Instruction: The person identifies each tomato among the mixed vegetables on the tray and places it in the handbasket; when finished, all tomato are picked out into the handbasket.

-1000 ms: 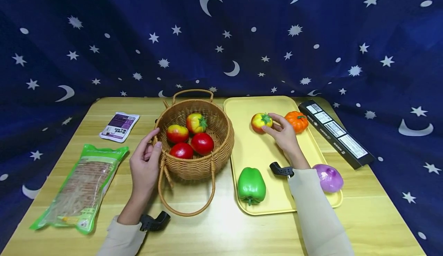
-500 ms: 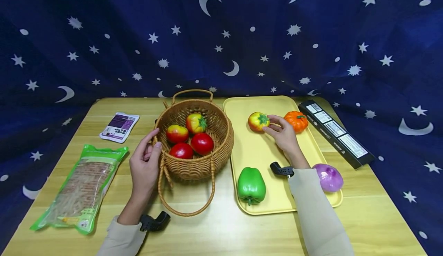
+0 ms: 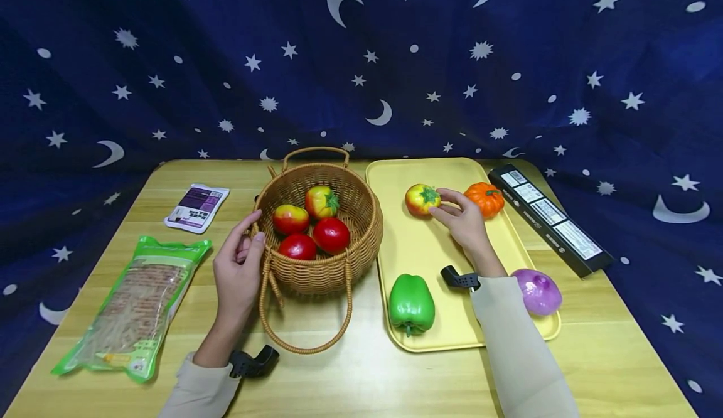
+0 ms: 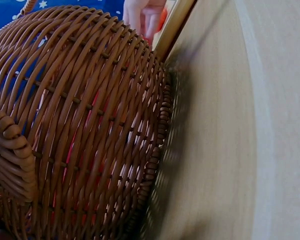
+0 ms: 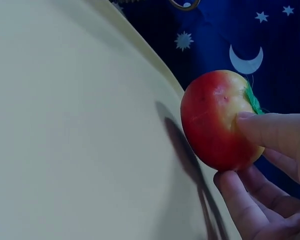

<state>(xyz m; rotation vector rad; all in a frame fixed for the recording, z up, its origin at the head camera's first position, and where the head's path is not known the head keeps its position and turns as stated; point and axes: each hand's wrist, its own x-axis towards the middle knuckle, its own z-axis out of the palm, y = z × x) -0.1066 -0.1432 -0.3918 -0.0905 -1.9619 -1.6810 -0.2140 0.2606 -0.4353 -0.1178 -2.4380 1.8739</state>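
My right hand point(image 3: 465, 219) pinches a red-and-yellow tomato point(image 3: 420, 199) with a green leafy top over the far part of the yellow tray point(image 3: 446, 267). In the right wrist view the thumb lies on the side of the tomato point(image 5: 215, 120) and the fingers are under it, with its shadow on the tray. My left hand point(image 3: 238, 273) rests at the left rim of a wicker basket point(image 3: 324, 273), index finger and thumb touching its edge. Inside lie a similar tomato point(image 3: 322, 201), a red-and-yellow fruit point(image 3: 290, 219) and two dark red fruits point(image 3: 331, 235).
The tray also bears a green bell pepper point(image 3: 411, 303), an orange pumpkin point(image 3: 484, 199) and a purple onion point(image 3: 538, 291). A black box point(image 3: 550, 220) lies to its right. Left stand a purple-and-white pouch point(image 3: 196, 208) and a green-edged noodle bag point(image 3: 132, 308). The basket's handle point(image 3: 307, 349) hangs forward.
My right hand has shifted the tomato slightly left and turned it a little, and it has stayed nearly still since. The left hand and the basket have not moved.
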